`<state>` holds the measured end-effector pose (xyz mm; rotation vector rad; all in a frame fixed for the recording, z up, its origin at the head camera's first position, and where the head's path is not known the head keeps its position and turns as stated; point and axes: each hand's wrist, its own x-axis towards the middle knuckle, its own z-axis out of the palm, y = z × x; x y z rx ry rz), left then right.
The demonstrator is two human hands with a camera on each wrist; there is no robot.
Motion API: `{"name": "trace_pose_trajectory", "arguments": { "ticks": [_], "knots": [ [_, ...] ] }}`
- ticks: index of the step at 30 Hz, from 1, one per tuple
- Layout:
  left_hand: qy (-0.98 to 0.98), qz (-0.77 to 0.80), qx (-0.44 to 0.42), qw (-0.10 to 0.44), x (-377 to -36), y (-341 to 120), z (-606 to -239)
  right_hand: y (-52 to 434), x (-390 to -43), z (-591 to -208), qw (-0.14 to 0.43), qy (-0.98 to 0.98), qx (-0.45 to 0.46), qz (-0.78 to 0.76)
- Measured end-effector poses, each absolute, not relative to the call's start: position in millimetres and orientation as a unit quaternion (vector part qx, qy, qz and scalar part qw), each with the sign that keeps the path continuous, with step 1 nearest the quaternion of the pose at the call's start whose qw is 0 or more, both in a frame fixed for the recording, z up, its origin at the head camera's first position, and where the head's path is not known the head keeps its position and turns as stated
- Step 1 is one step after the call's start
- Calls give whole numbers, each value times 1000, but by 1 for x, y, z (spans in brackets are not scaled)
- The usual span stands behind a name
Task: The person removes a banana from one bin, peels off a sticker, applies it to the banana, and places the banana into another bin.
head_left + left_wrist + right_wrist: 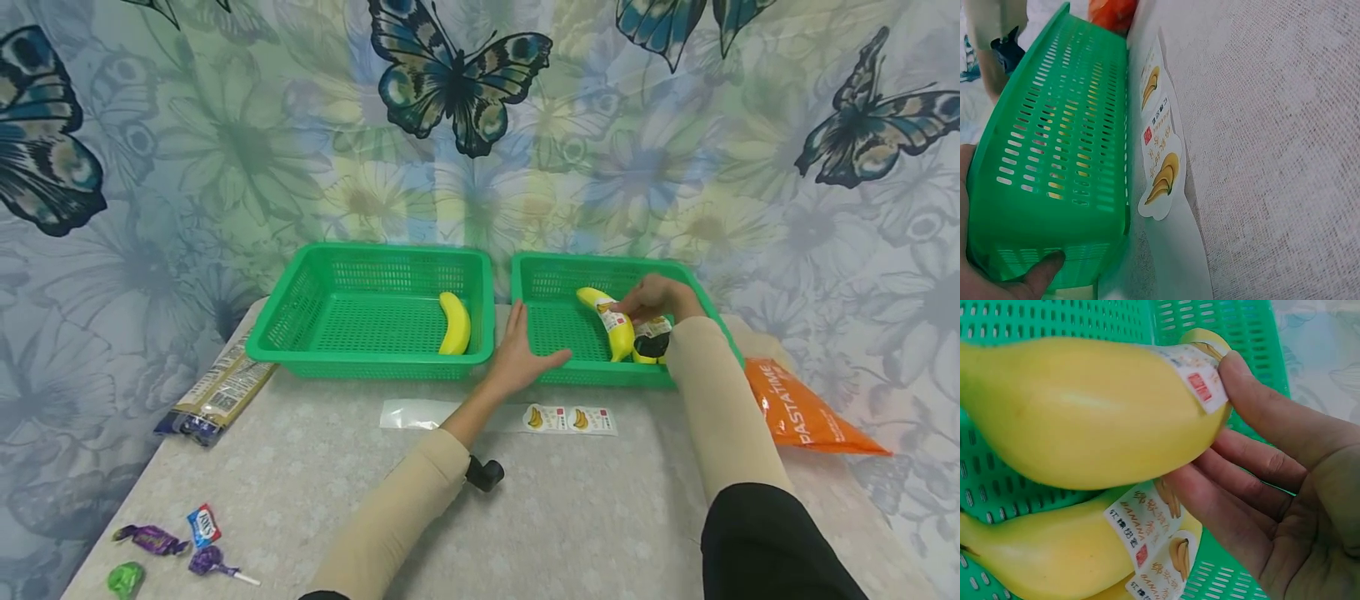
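In the head view, my right hand (660,298) holds a yellow banana (619,335) by one end inside the right green basket (585,375). The right wrist view shows thumb and fingers pinching this banana (1097,412), which has a white label (1200,378) around it. Below lie other labelled bananas (1054,550), partly hidden. My left hand (517,354) is at that basket's left end, fingers straight and thumb spread. Its thumb lies against the basket wall in the left wrist view. A strip of banana stickers (546,418) lies on the table in front.
One unlabelled banana (455,323) lies in the left green basket (367,367). A gold-and-blue packet (221,392) sits left of it, an orange bag (806,408) at the right. Wrapped candies (153,540) and a lollipop (206,560) are at the front left.
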<state>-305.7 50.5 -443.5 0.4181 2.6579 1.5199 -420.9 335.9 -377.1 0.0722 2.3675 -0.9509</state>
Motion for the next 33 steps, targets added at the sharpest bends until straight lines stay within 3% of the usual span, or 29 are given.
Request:
{"name": "trace_pose_trajectory", "arguments": {
  "ticks": [10, 28, 33],
  "knots": [
    [858, 494, 139, 28, -302, 54, -444, 333, -411, -385, 302, 898, 41, -317],
    [860, 490, 139, 22, -303, 50, -443, 307, -423, -388, 223, 944, 77, -230],
    [859, 492, 139, 24, -303, 49, -443, 298, -422, -389, 223, 950, 56, -209]
  ]
}}
